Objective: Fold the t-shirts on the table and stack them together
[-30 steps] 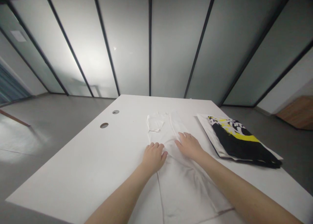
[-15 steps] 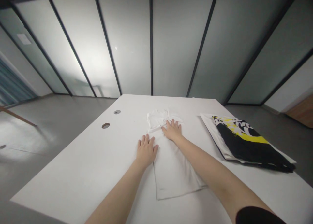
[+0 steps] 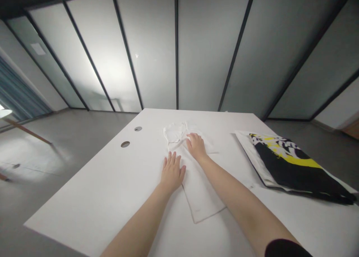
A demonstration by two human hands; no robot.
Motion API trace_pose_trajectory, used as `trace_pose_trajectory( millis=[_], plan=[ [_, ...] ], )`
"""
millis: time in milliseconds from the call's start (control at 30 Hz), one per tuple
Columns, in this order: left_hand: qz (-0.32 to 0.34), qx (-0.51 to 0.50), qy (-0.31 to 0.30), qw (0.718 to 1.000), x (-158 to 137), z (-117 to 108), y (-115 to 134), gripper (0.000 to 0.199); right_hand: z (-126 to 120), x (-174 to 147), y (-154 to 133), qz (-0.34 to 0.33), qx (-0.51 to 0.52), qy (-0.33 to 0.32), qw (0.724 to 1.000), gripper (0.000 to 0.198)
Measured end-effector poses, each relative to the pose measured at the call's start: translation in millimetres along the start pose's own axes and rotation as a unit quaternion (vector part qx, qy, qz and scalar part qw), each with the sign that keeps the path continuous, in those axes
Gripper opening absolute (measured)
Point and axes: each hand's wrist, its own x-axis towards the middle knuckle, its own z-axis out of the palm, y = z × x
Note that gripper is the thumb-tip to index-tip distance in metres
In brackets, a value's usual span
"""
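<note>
A thin white shirt (image 3: 203, 201) lies on the white table in front of me, folded lengthwise into a narrow strip. Its far end, around the neckline, is bunched and creased, and some fabric spreads out to the right. My left hand (image 3: 172, 173) rests flat along the shirt's left edge, fingers stretched out. Farther forward, my right hand (image 3: 196, 146) has its fingers bent together on the creased upper part, closed on the cloth. My right forearm covers part of the shirt's right side.
To the right lies a stack of folded clothes (image 3: 297, 171), with a black, yellow and white printed piece on top. The table (image 3: 98, 197) has two round holes near its left edge. Frosted glass panels (image 3: 202, 51) stand behind it.
My right hand's fingers have drawn together from being spread. The shirt has turned, its far end shifting left and its near end right, and more fabric now spreads out on the right.
</note>
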Motion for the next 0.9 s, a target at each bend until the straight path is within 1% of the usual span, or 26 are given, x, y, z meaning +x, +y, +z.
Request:
trace_pose_trajectory(
  millis=[33,100,200,300,367,500,567,667,767,833,900],
  plan=[
    [0.013,-0.007,0.001,1.0,0,-1,1,0.048,-2,-7,1,0.014,0.012,0.008,1.0,0.05],
    [0.034,-0.024,0.002,0.999,-1,-2,3,0.043,-7,-24,2,0.041,0.025,-0.002,0.999,0.05],
    [0.06,-0.045,-0.006,0.997,-4,-4,7,0.039,-16,-58,6,0.075,0.003,-0.048,0.996,0.053],
    [0.082,-0.044,-0.022,0.995,-6,-5,10,0.04,-28,-98,14,0.112,-0.065,-0.109,0.986,0.064],
    [0.085,-0.036,-0.026,0.995,-6,-5,11,0.044,-38,-122,22,0.109,-0.097,-0.152,0.978,0.069],
    [0.059,-0.022,-0.017,0.998,-4,-8,7,0.051,-59,-155,42,0.058,-0.103,-0.207,0.971,0.069],
    [0.042,-0.011,-0.023,0.999,-1,-10,2,0.052,-68,-166,51,0.043,-0.1,-0.219,0.97,0.067],
    [0.022,0.002,-0.054,0.998,2,-12,-7,0.054,-77,-181,55,0.048,-0.115,-0.219,0.968,0.066],
    [0.012,0.011,-0.08,0.997,3,-11,-12,0.055,-79,-196,45,0.089,-0.144,-0.203,0.964,0.069],
    [0.01,0.019,-0.081,0.996,4,-10,-14,0.057,-78,-203,36,0.13,-0.162,-0.205,0.956,0.072],
    [0.008,0.023,-0.077,0.997,4,-10,-15,0.058,-76,-205,27,0.156,-0.168,-0.216,0.949,0.075]
  ],
)
